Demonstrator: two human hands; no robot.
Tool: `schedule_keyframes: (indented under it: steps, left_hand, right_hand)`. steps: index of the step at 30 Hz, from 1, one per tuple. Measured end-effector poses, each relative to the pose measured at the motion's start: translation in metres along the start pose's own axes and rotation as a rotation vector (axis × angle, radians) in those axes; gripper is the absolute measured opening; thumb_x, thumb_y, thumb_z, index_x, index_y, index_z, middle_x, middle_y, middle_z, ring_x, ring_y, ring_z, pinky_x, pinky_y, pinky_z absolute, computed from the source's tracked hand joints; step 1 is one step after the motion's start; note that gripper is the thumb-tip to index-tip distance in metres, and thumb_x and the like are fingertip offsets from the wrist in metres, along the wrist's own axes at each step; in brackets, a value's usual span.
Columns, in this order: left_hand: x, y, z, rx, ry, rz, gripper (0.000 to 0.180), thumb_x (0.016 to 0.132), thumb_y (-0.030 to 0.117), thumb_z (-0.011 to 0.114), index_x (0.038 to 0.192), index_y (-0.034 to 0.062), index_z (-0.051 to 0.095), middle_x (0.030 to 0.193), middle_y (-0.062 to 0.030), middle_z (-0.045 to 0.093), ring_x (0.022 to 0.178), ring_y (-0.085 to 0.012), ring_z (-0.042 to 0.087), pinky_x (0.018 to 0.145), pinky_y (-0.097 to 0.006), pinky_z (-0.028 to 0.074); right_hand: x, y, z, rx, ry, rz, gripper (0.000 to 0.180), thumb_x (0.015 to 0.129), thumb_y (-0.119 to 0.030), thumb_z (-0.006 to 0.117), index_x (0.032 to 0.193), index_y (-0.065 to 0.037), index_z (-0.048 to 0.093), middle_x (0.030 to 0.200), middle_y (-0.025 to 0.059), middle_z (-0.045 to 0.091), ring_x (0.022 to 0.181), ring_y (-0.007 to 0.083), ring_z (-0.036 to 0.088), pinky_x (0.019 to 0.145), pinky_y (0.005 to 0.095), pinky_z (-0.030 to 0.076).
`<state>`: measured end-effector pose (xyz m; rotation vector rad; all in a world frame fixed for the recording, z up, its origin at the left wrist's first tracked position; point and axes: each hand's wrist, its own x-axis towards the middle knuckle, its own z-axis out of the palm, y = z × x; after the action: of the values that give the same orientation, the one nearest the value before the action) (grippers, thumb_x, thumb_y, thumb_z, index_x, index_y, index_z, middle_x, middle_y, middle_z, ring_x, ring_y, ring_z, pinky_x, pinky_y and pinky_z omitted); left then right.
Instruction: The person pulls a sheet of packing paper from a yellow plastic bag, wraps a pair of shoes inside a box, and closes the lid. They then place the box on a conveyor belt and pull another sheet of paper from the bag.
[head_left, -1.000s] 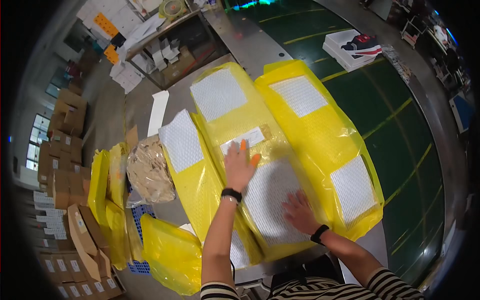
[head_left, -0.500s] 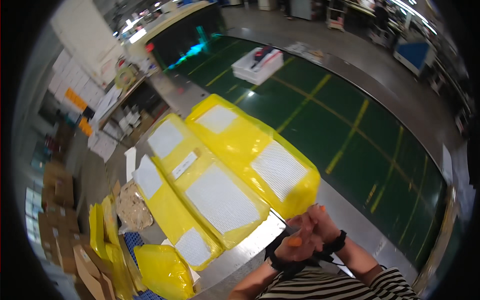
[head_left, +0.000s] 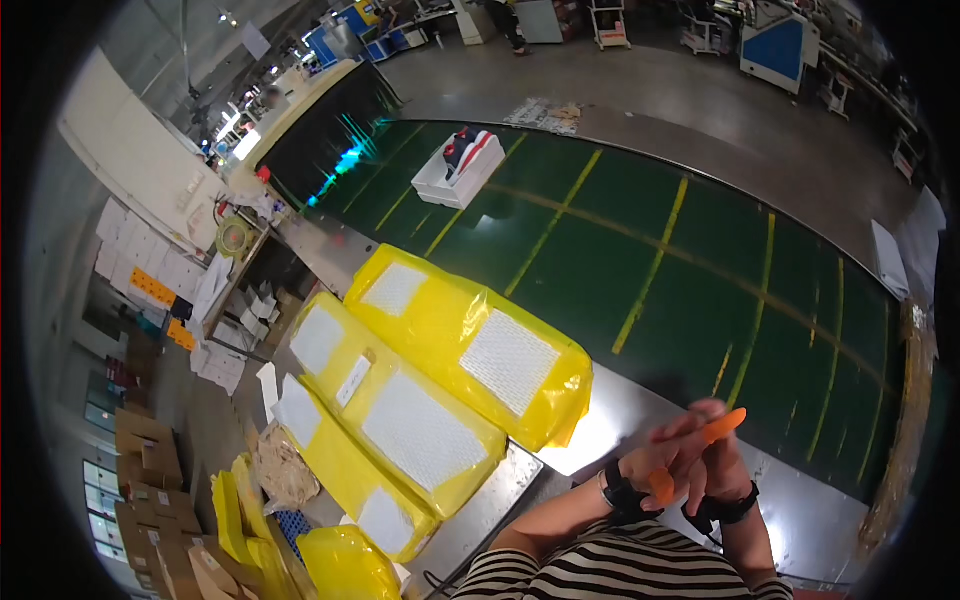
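Observation:
My left hand and my right hand meet in front of my body, over the bare metal edge of the table. Their fingers overlap and touch. An orange finger cot sticks out past the fingers, and a second orange cover shows lower down. Fingers of the left hand are stretched out with no object seen in them; those of the right are partly hidden. Black bands circle both wrists. Nearest the hands on the left lies a yellow plastic-wrapped bundle with white textured patches, beside two similar bundles.
A green conveyor belt with yellow lines runs beyond the bundles. On it stands a white box holding a dark and red shoe. More yellow packages and cardboard boxes are at the lower left. A metal surface borders the belt.
The view has swung right, so the bundles and belt sit lower and further left. My hands remain together, with the orange cot now stretched out more visibly between them.

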<state>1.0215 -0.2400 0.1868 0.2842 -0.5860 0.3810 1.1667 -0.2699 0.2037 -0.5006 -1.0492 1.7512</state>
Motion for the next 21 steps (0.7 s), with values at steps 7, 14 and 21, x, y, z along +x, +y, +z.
schedule_keyframes:
  steps: [7,14,21]
  left_hand:
    - [-0.015,0.1,-0.041,-0.164,0.004,0.171,0.075,0.087,0.007,0.068,0.143,0.006,0.018,0.083,-0.0319,0.065,0.044,-0.0255,0.063,0.03,-0.029,0.046]
    - [-0.051,0.285,-0.07,1.384,0.647,-0.552,0.06,0.084,0.008,0.071,0.136,0.0037,0.041,0.101,-0.0182,0.069,0.087,-0.021,0.071,0.062,-0.027,0.055]
    - [-0.212,0.594,-0.166,2.552,1.598,-0.113,0.063,0.079,0.019,0.077,0.129,-0.0045,0.047,0.129,-0.0243,0.055,0.118,-0.0351,0.057,0.098,-0.042,0.047]
  right_hand:
    - [0.117,0.029,-0.027,-0.007,0.185,0.027,0.023,0.088,-0.027,0.072,0.094,-0.01,0.059,0.102,0.015,0.07,0.123,0.0418,0.054,0.105,0.0545,0.039]
    - [0.232,0.096,-0.08,0.044,0.251,0.447,0.041,0.095,-0.025,0.062,0.13,-0.005,0.055,0.151,0.0229,0.036,0.143,0.0317,0.031,0.114,0.0461,0.028]
    - [0.254,0.176,-0.166,-1.323,0.134,0.656,0.073,0.083,-0.04,0.072,0.145,-0.016,0.043,0.155,0.0257,0.023,0.141,0.0516,0.021,0.112,0.0579,0.026]
